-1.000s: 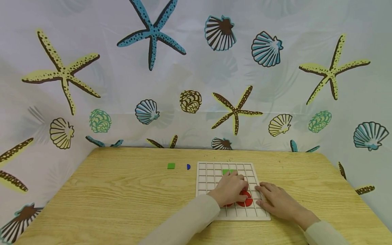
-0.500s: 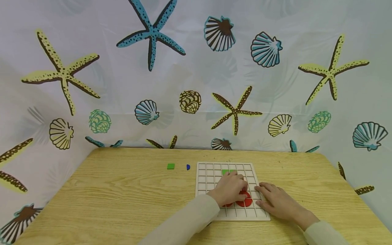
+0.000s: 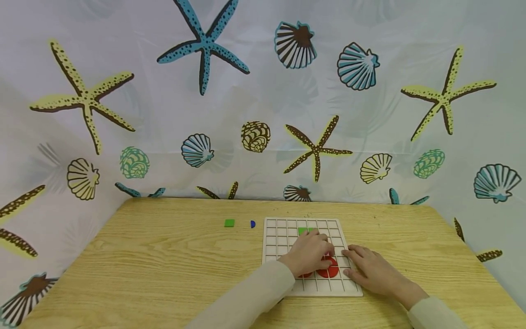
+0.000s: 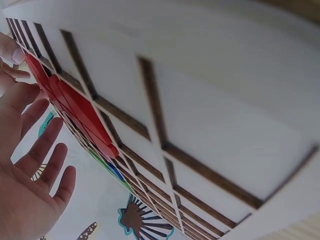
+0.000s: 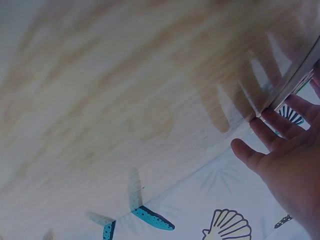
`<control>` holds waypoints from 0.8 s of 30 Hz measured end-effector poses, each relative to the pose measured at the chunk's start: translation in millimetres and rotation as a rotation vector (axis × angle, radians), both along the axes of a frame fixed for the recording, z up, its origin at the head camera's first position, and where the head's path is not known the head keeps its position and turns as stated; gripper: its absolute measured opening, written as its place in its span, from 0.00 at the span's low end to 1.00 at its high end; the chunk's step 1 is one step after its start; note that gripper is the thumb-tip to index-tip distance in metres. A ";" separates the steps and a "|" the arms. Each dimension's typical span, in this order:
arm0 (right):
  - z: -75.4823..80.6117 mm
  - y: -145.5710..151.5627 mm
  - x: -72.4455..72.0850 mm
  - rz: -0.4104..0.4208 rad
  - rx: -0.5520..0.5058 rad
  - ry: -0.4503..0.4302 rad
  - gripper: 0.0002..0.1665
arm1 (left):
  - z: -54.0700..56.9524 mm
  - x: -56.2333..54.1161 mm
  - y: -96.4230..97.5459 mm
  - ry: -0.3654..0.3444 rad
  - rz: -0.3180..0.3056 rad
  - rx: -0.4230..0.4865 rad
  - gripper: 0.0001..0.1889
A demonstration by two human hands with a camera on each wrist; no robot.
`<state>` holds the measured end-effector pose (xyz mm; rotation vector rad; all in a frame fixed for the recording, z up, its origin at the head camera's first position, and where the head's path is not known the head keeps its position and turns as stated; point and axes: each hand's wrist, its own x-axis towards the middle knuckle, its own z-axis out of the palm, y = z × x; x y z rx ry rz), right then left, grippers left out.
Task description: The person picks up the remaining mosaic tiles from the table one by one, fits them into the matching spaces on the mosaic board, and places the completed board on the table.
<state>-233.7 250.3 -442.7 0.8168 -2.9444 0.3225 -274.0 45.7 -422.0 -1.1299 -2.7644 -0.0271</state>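
Observation:
A white grid board (image 3: 273,228) lies on the table, its square cells outlined by ridges. My left hand (image 3: 308,253) is over the middle of it, fingers bent slightly downward, thumb touching a red round shape (image 3: 327,270) made of several pieces. A second red shape (image 3: 305,276) is partly covered by that hand. In the left wrist view the left hand's fingers (image 4: 42,150) are loosely spread beside the red pieces (image 4: 82,110), gripping none that I can see. Green pieces (image 3: 303,230) sit in the upper cells. My right hand (image 3: 374,269) touches the board's right edge with its fingertips.
Left of the board, a green square piece (image 3: 229,223) and a small blue half-round piece (image 3: 252,224) lie on the wooden table (image 3: 164,265). A white curtain (image 3: 263,91) printed with starfish and shells stands behind and at both sides.

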 end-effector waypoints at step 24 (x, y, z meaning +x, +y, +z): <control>4.3 -1.9 2.4 -0.010 -0.002 -0.030 0.30 | 5.5 4.8 -7.1 -0.004 -0.041 -0.014 0.11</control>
